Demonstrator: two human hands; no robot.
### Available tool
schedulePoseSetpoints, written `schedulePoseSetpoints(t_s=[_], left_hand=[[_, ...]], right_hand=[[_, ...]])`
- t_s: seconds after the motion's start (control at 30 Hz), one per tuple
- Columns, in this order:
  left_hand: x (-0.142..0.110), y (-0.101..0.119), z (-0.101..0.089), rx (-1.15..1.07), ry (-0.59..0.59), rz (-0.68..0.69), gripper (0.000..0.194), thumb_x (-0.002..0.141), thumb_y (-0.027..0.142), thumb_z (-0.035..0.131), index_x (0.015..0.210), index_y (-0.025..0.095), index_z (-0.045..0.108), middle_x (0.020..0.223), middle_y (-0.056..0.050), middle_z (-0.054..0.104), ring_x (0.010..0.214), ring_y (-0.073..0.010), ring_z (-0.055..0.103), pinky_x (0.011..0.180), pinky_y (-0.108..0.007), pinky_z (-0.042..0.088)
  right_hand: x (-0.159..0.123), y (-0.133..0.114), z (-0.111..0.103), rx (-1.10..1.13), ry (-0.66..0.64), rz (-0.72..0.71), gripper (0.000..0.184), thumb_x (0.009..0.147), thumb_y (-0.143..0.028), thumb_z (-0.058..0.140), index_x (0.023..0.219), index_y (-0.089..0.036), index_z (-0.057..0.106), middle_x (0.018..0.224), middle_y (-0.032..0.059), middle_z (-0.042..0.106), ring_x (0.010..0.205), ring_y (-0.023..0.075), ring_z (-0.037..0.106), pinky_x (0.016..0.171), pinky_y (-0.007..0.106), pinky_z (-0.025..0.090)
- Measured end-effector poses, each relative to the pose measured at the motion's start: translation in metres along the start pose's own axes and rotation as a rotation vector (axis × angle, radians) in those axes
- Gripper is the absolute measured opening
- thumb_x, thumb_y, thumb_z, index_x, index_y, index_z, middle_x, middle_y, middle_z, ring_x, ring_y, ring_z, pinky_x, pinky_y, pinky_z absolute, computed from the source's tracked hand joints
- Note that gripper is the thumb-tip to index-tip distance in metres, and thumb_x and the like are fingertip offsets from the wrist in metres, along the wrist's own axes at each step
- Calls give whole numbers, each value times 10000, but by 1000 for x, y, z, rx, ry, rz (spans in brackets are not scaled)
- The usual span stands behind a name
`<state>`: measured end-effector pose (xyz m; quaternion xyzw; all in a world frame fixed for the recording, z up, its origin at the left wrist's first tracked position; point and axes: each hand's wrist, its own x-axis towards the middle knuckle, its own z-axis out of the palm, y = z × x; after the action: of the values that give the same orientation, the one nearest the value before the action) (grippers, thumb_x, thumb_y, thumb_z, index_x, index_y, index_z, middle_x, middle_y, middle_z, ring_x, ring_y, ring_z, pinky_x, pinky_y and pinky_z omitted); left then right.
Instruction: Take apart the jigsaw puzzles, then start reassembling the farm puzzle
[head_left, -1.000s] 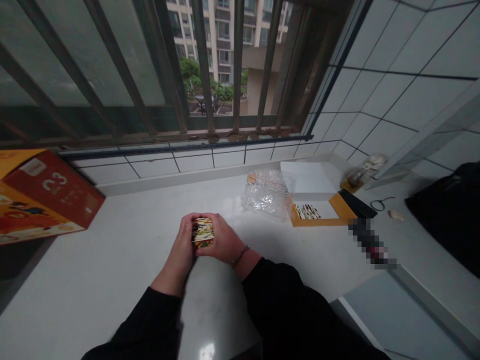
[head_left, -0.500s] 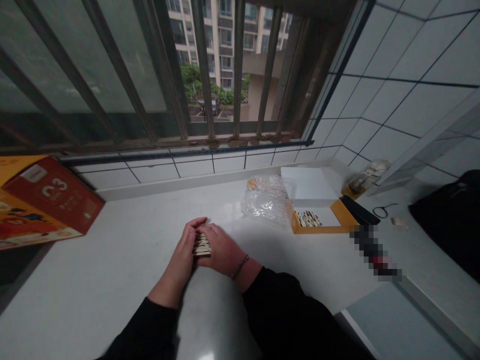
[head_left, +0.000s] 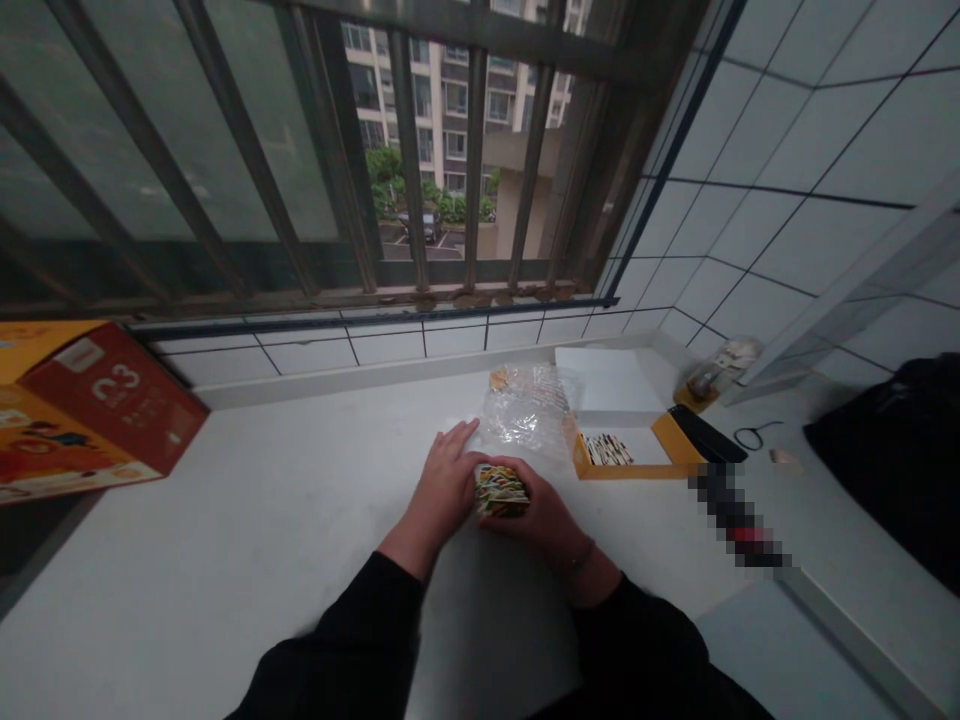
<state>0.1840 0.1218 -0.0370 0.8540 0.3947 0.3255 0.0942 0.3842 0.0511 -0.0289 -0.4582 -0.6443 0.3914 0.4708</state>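
A thick stack of colourful cards point(head_left: 501, 490) rests on the white counter point(head_left: 247, 520) between my hands. My right hand point(head_left: 544, 515) curls around its right side and grips it. Beside it, my left hand point(head_left: 444, 480) lies against the stack's left edge with its fingers stretched out flat, pointing towards the crinkled clear plastic wrapper point(head_left: 525, 410). An open yellow box point(head_left: 622, 455) holding a few more cards sits just right of the wrapper.
A red and orange carton point(head_left: 82, 410) lies at the counter's left end. A black bag point(head_left: 892, 450), a black cord point(head_left: 754, 435) and a small bottle point(head_left: 720, 365) occupy the right. A barred window and tiled walls close off the back.
Both hands have carried the card stack to the right, close to the plastic wrapper. The left hand's fingers have straightened out along the stack's side.
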Motion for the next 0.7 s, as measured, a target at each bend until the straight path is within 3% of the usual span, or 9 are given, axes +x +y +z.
schedulePoseSetpoints(t_s=[0.1, 0.2, 0.3, 0.43, 0.5, 0.6, 0.63, 0.7], left_hand=[[18, 8, 19, 69, -60, 51, 461, 935, 41, 543, 1313, 215, 741, 1696, -135, 526, 1616, -364, 415, 1310, -718, 306], [24, 10, 16, 54, 10, 62, 486, 977, 61, 544, 1415, 214, 688, 1538, -136, 679, 1510, -333, 553, 1293, -700, 343], [15, 14, -2, 24, 172, 100, 272, 1050, 209, 614, 1292, 230, 738, 1285, -108, 794, 1269, -282, 710, 1249, -585, 436], [-9, 35, -18, 6, 269, 62, 93, 1037, 254, 679, 1112, 240, 731, 1000, -60, 794, 977, -257, 742, 954, -452, 588], [-21, 49, -19, -79, 316, -7, 195, 1006, 238, 703, 1200, 235, 687, 972, -45, 767, 923, -237, 731, 876, -404, 598], [-35, 64, -19, -252, 364, -208, 548, 987, 241, 714, 1496, 205, 517, 923, -1, 733, 842, -192, 724, 851, -363, 609], [-37, 66, -21, -281, 352, -278, 568, 997, 248, 698, 1526, 199, 496, 908, 6, 731, 821, -185, 721, 840, -356, 610], [-41, 67, -27, -284, 313, -355, 410, 1025, 262, 650, 1428, 204, 604, 933, -13, 749, 842, -191, 728, 830, -358, 611]], right_hand=[[-9, 6, -20, -23, 78, 32, 812, 721, -473, 1000, 1402, -224, 635, 1333, 117, 751, 1184, 305, 751, 1030, 464, 626], [-12, 9, -28, -26, 147, 58, 828, 706, -494, 1001, 1398, -222, 635, 1327, 120, 750, 1152, 302, 766, 1000, 449, 647], [-11, 5, -25, -92, 321, 25, 817, 715, -517, 990, 1389, -212, 643, 1354, 140, 734, 1199, 320, 746, 1051, 479, 629], [-9, -4, -14, -215, 529, -15, 806, 767, -538, 959, 1418, -199, 628, 1377, 164, 716, 1244, 344, 714, 1107, 533, 590], [-7, -6, -9, -240, 513, -47, 790, 778, -543, 955, 1412, -200, 632, 1369, 164, 716, 1246, 345, 709, 1106, 530, 588], [-4, -7, -5, -219, 423, -83, 794, 778, -552, 961, 1415, -212, 629, 1358, 152, 719, 1236, 331, 713, 1094, 500, 593], [-2, -6, -4, -208, 363, -89, 801, 771, -555, 967, 1413, -215, 630, 1351, 145, 723, 1222, 323, 720, 1082, 487, 598], [0, -4, -1, -197, 193, -112, 807, 744, -561, 985, 1390, -216, 648, 1315, 130, 741, 1177, 310, 736, 1050, 462, 609]])
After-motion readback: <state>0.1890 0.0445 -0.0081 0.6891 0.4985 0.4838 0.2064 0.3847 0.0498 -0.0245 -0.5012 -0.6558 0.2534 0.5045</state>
